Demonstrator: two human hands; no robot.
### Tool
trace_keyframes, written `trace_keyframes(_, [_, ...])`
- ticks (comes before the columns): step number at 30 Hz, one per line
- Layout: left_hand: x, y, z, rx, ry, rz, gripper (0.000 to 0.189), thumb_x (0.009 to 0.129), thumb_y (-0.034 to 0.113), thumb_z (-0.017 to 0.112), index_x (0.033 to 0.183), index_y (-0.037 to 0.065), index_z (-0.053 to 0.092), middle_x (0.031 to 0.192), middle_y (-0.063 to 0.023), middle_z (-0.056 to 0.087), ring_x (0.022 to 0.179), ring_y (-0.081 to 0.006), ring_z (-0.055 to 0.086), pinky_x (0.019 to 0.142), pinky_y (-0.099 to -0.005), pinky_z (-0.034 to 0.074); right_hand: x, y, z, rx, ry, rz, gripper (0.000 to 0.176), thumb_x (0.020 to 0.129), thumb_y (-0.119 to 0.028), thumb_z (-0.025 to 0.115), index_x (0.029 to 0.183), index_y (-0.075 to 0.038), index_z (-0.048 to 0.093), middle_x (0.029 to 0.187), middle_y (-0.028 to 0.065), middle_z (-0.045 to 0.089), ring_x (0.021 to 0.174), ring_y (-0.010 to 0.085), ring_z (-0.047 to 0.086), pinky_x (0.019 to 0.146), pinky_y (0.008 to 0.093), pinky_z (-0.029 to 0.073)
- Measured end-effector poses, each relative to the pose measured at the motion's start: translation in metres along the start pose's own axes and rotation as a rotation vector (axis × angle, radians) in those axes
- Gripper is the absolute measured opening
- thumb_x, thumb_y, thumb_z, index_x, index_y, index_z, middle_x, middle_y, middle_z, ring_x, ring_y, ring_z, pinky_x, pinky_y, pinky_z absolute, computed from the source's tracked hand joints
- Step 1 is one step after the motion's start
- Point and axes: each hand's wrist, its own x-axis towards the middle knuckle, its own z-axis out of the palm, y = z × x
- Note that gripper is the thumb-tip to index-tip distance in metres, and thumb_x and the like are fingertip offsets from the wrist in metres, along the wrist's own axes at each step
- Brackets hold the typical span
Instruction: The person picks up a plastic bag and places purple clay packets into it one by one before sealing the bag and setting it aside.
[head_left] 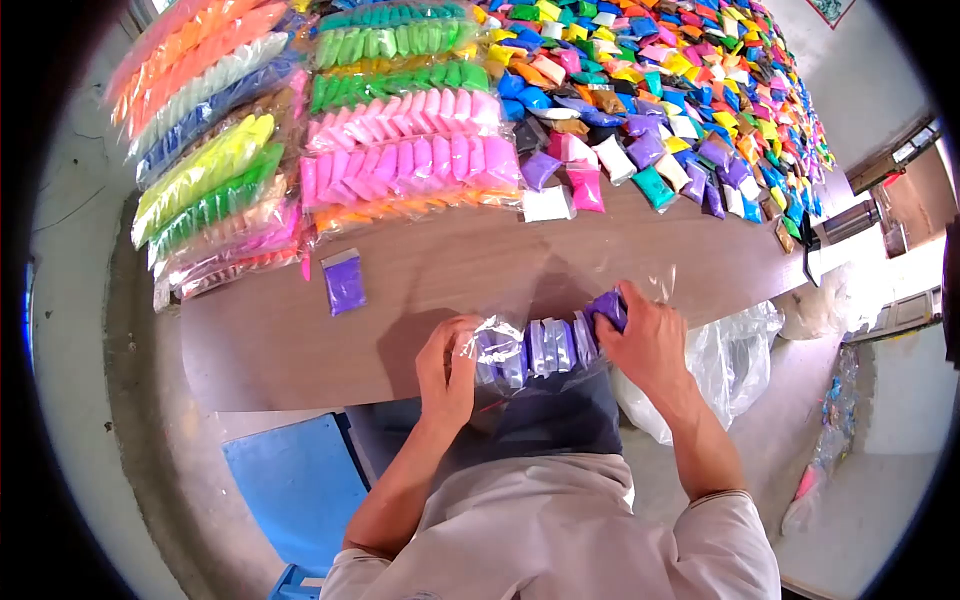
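A single wide-angle camera, worn on the person's head, looks forward and steeply down across the long brown wooden desk, its round frame dark at the corners. It sits close above the left hand and right hand, which meet on a clear plastic sleeve of purple packets at mid-frame, by the desk's near edge. The far heap of many-coloured small packets runs to the top edge.

Purple packets lie rowed inside a clear bag at table's edge.
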Motion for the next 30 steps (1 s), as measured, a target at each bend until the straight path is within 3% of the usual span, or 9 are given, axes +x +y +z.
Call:
trace_keyframes(4, [0.016,0.006,0.0,-0.002,0.041,0.007,0.024,0.1,0.013,0.049,0.108,-0.003,0.064,0.1,-0.0053,0.066,0.089,-0.0109,0.058,0.077,-0.0254,0.046,0.027,-0.008,0.0,-0.003,-0.029,-0.015,0.026,0.08,-0.024,0.071,0.092,-0.003,0.059,0.072,0.0201,0.067,0.069,0.0423,0.066,0.064,0.0529,0.049])
trace_keyframes(11, [0.032,-0.008,-0.005,0.071,0.188,-0.03,0.026,0.102,0.017,0.048,0.107,-0.004,0.063,0.094,-0.0055,0.065,0.087,-0.0112,0.056,0.079,-0.026,0.045,0.049,-0.011,-0.002,0.031,-0.001,-0.161,0.032,0.079,-0.028,0.071,0.097,-0.005,0.058,0.071,0.0207,0.067,0.071,0.0427,0.066,0.067,0.0542,0.05])
trace_keyframes(14, [0.029,-0.009,-0.003,0.069,0.192,0.003,0.025,0.102,0.015,0.049,0.106,-0.004,0.064,0.094,-0.0064,0.065,0.088,-0.0115,0.056,0.08,-0.0265,0.045,0.044,-0.006,-0.007,0.031,-0.087,-0.158,0.037,0.078,-0.03,0.072,0.102,-0.006,0.058,0.072,0.0208,0.067,0.073,0.0425,0.066,0.07,0.0548,0.05])
trace_keyframes(16, [0.029,-0.011,-0.004,0.065,0.189,-0.007,0.025,0.102,0.015,0.049,0.106,-0.004,0.064,0.094,-0.0065,0.065,0.088,-0.0116,0.056,0.08,-0.0264,0.045,0.037,-0.004,-0.018,0.05,-0.208,-0.113,0.052,0.078,-0.034,0.075,0.119,-0.004,0.061,0.08,0.0196,0.069,0.08,0.0405,0.067,0.074,0.0497,0.051])
trace_keyframes(19, [0.029,-0.01,-0.003,0.059,0.178,-0.008,0.025,0.102,0.015,0.049,0.106,-0.004,0.064,0.093,-0.0066,0.065,0.087,-0.0118,0.056,0.08,-0.0264,0.045,0.028,0.0,-0.029,0.013,-0.276,-0.145,0.054,0.079,-0.036,0.075,0.121,-0.005,0.061,0.076,0.0184,0.069,0.077,0.0403,0.067,0.073,0.0497,0.051])
trace_keyframes(23, [0.029,-0.008,-0.003,0.055,0.167,-0.015,0.024,0.101,0.015,0.049,0.106,-0.003,0.064,0.093,-0.0069,0.065,0.086,-0.0123,0.056,0.079,-0.0266,0.045,0.026,0.0,-0.027,0.01,-0.283,-0.16,0.053,0.08,-0.034,0.074,0.124,-0.006,0.06,0.07,0.0165,0.067,0.073,0.0399,0.067,0.072,0.0503,0.05])
trace_keyframes(25, [0.03,-0.01,-0.004,0.072,0.17,-0.012,0.024,0.101,0.016,0.05,0.105,-0.003,0.064,0.092,-0.0069,0.065,0.086,-0.0124,0.056,0.079,-0.0267,0.045,0.026,-0.002,-0.021,0.016,-0.166,-0.178,0.052,0.083,-0.03,0.073,0.126,-0.005,0.059,0.064,0.0146,0.065,0.069,0.0396,0.066,0.072,0.051,0.05])
trace_keyframes(30, [0.029,-0.011,-0.005,0.05,0.168,-0.016,0.024,0.101,0.017,0.051,0.105,-0.003,0.064,0.092,-0.0072,0.065,0.085,-0.0125,0.056,0.078,-0.027,0.045,0.023,-0.006,-0.005,-0.15,-0.1,-0.202,0.049,0.084,-0.03,0.071,0.126,-0.007,0.059,0.07,0.0189,0.067,0.068,0.0409,0.067,0.066,0.0513,0.052])
